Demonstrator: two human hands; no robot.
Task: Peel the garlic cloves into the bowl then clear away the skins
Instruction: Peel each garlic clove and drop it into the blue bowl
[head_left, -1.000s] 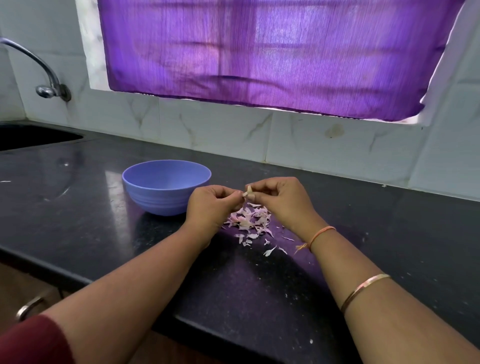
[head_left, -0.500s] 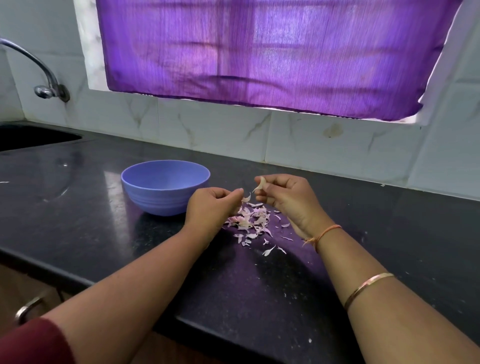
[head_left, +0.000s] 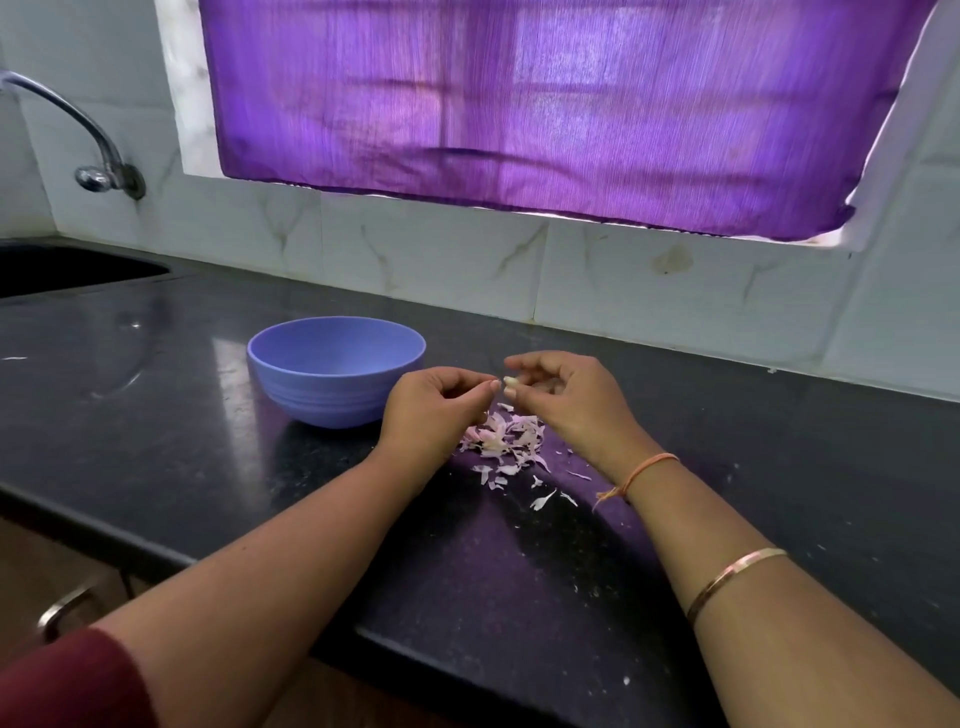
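Observation:
A small pale garlic clove (head_left: 511, 382) is held just above the counter, between my two hands. My right hand (head_left: 569, 402) pinches it with thumb and fingertips. My left hand (head_left: 434, 410) has its fingers curled, and its pinched fingertips meet the clove's left end. Right below the hands, a heap of pinkish-white garlic skins (head_left: 506, 439) lies on the black counter (head_left: 156, 415), with a few loose flakes trailing toward me. The blue bowl (head_left: 291, 364) stands just left of my left hand; its inside is hidden from this angle.
A dark sink (head_left: 62, 267) with a curved tap (head_left: 98, 156) is at the far left. White tiled wall and a purple curtain (head_left: 545, 104) run behind the counter. A drawer handle (head_left: 62, 610) shows below the counter's front edge.
My right hand pulled a strip of skin up and away from the clove, and the strip is gone from it now. It has come back to meet my left hand at the clove.

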